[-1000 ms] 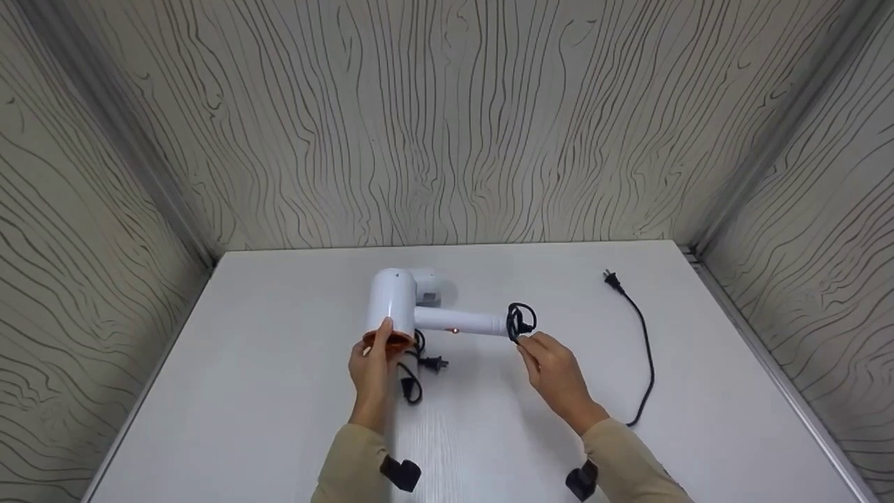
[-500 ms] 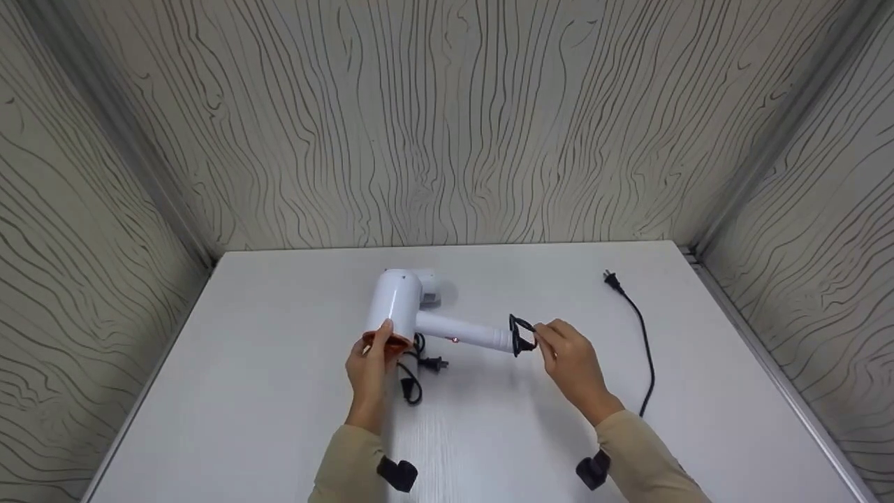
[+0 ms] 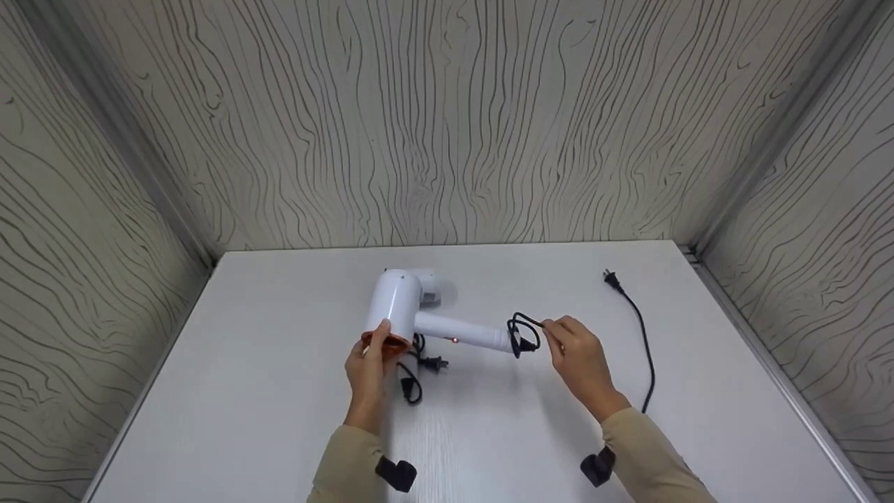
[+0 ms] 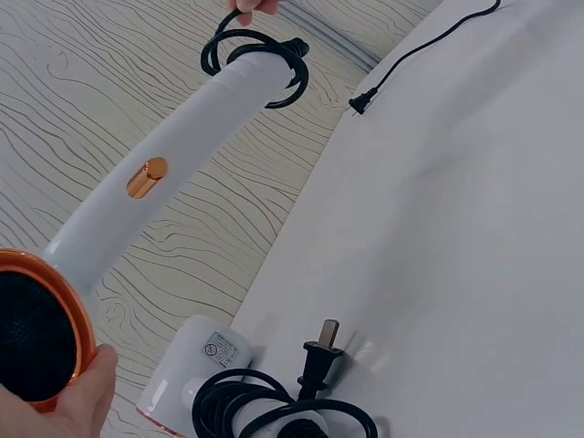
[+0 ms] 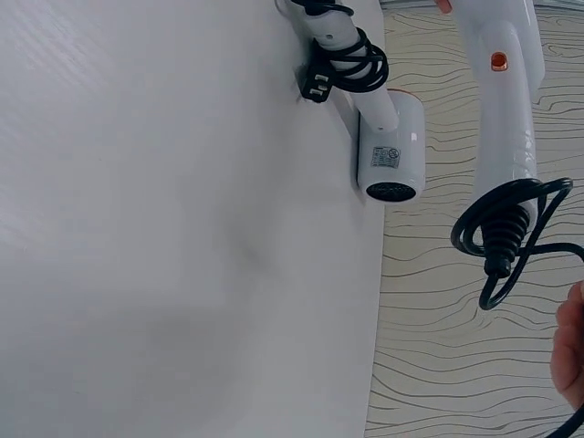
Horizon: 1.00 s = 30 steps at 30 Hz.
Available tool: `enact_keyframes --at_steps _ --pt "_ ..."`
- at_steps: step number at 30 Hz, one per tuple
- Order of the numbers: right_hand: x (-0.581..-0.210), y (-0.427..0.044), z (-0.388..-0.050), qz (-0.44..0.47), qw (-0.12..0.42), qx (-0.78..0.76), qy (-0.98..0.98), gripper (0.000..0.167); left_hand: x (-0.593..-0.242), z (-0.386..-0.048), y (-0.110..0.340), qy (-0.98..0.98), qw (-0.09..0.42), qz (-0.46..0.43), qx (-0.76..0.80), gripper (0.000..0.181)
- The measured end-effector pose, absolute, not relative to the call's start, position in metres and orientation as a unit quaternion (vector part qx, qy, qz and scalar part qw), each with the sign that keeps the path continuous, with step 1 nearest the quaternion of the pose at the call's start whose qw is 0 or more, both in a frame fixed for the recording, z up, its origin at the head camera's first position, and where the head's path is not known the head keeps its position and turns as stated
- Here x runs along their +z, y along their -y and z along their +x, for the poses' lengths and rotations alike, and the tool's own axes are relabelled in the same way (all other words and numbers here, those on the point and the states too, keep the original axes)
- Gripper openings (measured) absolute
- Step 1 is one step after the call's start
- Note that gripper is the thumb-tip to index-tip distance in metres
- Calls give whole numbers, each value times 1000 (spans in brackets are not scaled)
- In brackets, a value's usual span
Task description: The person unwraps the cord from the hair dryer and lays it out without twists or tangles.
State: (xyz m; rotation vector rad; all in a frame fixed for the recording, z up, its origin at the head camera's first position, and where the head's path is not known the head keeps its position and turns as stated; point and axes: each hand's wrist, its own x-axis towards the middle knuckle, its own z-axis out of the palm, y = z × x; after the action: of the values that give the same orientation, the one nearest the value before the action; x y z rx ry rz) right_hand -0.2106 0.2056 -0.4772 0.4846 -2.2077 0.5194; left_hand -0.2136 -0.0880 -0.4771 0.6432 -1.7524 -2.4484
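1. The left hand (image 3: 367, 377) gripped a white hair dryer (image 3: 392, 302) by its orange rim (image 4: 73, 297), with the thumb and fingers closed on that edge.
2. The hair dryer was held above the white table (image 3: 244, 363), its orange-rimmed end toward the person and its handle (image 3: 461, 330) pointing right and tilted slightly down. A copper-coloured switch (image 4: 147, 177) showed on the handle.
3. The right hand (image 3: 578, 355) pinched a black cord (image 5: 555, 247) between thumb and fingertips, just beside the handle's end, where the cord looped round loosely.
4. Below the held one, a second hair dryer (image 5: 392, 146) lay on the table, with a grey label (image 5: 385, 157) on its body and its own coiled cord (image 4: 219, 411) wound about its handle. A two-pin plug (image 4: 317, 365) stuck out from that coil.
5. Well to the right, a black plug (image 3: 612, 281) lay on the table, its lead (image 3: 647, 349) running toward the right forearm.
6. A wall with wood-grain lines (image 3: 433, 126) stood behind the table.
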Motion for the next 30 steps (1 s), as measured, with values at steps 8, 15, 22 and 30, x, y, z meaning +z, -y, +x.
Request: enact_keyframes --at_steps 8,15,22,30 --pt "-481 -210 -211 174 385 208 882 13 -478 -213 89 568 26 206 -796 65" --pt "-487 -216 -212 159 381 207 887 12 -476 -212 92 571 19 194 -798 62" --pt "-489 -218 -212 153 377 207 890 10 -473 -212 93 554 14 199 -808 60" --pt "-493 -218 -210 146 367 207 895 11 -473 -212 93 533 19 207 -820 60"
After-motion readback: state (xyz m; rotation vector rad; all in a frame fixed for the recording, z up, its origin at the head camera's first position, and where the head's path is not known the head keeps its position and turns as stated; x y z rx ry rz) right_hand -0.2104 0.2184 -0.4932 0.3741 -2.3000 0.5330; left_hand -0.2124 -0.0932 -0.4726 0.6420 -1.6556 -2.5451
